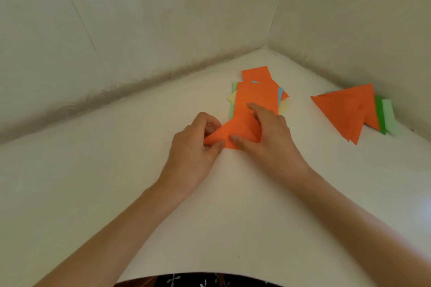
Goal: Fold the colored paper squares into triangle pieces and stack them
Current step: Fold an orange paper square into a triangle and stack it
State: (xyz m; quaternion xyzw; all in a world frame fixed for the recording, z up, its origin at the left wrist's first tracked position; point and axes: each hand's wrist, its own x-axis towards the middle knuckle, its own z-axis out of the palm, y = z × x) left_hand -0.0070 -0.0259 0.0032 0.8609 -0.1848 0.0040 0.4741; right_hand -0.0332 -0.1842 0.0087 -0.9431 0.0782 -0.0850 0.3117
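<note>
Orange paper square [233, 134], partly folded into a triangle, lies on the white table [140, 193] between both hands. The left hand [193, 144] pinches its left corner with curled fingers. The right hand [263, 133] holds its right side, thumb pressing down, fingers apparently bent over the far edge. Just beyond lies a pile of flat coloured paper squares [256, 95]; farther right, a stack of folded orange triangles [347, 112].
</note>
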